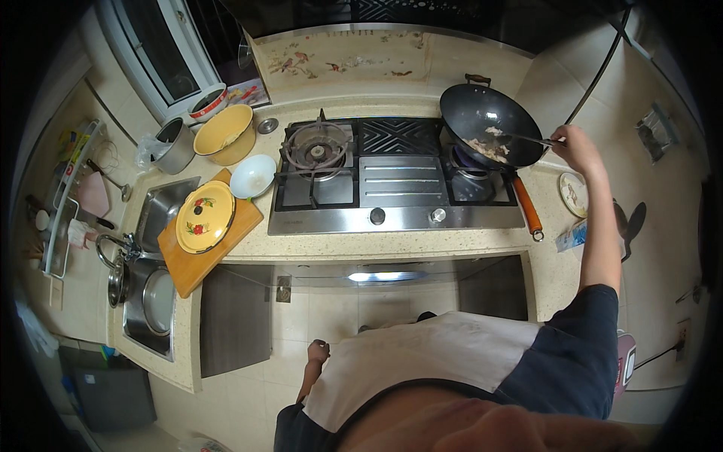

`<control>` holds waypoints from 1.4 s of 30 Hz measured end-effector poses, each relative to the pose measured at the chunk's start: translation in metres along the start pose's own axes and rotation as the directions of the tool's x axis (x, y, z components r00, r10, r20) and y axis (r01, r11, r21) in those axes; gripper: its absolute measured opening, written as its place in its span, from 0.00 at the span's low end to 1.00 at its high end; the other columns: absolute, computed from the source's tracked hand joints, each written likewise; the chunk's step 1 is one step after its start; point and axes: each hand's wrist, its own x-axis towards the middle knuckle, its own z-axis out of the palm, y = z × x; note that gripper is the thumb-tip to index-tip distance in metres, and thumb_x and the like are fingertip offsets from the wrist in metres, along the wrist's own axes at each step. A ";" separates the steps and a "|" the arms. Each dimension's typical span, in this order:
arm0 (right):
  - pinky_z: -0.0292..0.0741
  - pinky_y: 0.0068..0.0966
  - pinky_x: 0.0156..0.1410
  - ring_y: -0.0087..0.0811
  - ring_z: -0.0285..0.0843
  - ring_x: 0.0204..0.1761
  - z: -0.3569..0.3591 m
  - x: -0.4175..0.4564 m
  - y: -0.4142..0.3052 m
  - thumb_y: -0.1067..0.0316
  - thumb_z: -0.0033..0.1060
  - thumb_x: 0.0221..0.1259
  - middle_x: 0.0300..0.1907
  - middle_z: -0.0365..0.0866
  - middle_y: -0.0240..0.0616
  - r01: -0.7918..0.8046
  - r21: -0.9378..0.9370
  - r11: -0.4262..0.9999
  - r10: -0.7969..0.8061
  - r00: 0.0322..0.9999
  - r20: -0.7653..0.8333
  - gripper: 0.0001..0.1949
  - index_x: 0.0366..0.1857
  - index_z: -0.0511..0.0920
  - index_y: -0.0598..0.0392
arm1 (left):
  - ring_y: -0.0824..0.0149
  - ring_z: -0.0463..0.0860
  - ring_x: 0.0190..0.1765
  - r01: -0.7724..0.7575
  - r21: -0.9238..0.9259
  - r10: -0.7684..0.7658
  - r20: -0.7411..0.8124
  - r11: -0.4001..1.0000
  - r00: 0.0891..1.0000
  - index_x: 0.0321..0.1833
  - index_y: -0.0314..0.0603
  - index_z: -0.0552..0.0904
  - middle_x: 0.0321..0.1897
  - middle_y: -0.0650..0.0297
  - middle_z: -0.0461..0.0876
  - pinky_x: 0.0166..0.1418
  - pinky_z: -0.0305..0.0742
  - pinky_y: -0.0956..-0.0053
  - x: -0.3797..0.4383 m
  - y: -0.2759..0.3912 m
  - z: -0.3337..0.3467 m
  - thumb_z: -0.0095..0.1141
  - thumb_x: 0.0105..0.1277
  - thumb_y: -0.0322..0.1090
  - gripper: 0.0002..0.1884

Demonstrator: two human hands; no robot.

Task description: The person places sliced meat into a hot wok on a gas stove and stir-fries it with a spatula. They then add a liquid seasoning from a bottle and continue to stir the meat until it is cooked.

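My right hand (571, 148) is closed on the handle of a metal cooking utensil (528, 137), whose far end reaches into a black wok (471, 107). Pale pieces of food, perhaps meat, (486, 150) lie in the wok near that end. The wok sits tilted on the right burner of a gas stove (327, 218), where a bluish flame shows beneath it. Its orange wooden handle (526, 203) points towards me over the stove's front edge. My left hand (318, 351) hangs low beside my body, away from the counter, with its fingers curled and no object visible in it.
Left of the stove are a white bowl (252, 176), a yellow basin (240, 138) and a wooden cutting board (189, 271) bearing a yellow enamel lid (205, 217). The board overlaps the steel sink (129, 322). A small plate (574, 195) and a carton (572, 237) stand at right, near my forearm.
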 end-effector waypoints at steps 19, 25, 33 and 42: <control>0.73 0.36 0.45 0.46 0.77 0.39 0.136 0.046 0.048 0.68 0.60 0.47 0.33 0.80 0.48 -0.020 0.008 1.000 0.021 0.994 -0.108 0.10 0.34 0.78 0.58 | 0.64 0.82 0.21 -0.025 -0.092 0.028 0.030 0.995 0.999 0.39 0.31 0.76 0.22 0.55 0.80 0.25 0.78 0.72 -0.010 0.002 0.019 0.53 0.57 0.31 0.10; 0.74 0.34 0.43 0.43 0.78 0.38 0.019 0.010 0.035 0.70 0.63 0.43 0.32 0.80 0.46 -0.005 0.053 0.999 0.003 1.000 0.026 0.08 0.29 0.79 0.57 | 0.64 0.81 0.21 0.051 -0.172 -0.048 0.022 0.984 0.999 0.40 0.31 0.76 0.23 0.55 0.80 0.24 0.78 0.73 -0.025 0.012 0.027 0.53 0.57 0.31 0.10; 0.72 0.35 0.46 0.46 0.76 0.40 0.082 0.026 0.056 0.68 0.60 0.49 0.37 0.79 0.48 -0.039 0.026 0.999 0.040 0.998 -0.048 0.10 0.35 0.79 0.57 | 0.64 0.82 0.21 0.014 -0.124 -0.012 0.013 0.992 1.000 0.40 0.31 0.76 0.23 0.54 0.81 0.26 0.78 0.73 -0.023 0.021 0.046 0.53 0.58 0.31 0.11; 0.73 0.35 0.44 0.47 0.78 0.39 0.144 0.061 0.068 0.66 0.59 0.52 0.33 0.79 0.50 0.038 0.110 0.993 -0.017 0.981 -0.191 0.10 0.35 0.77 0.60 | 0.63 0.82 0.22 0.028 -0.140 -0.032 -0.026 0.990 0.999 0.39 0.31 0.75 0.23 0.54 0.81 0.27 0.77 0.73 -0.033 0.025 0.058 0.53 0.58 0.32 0.11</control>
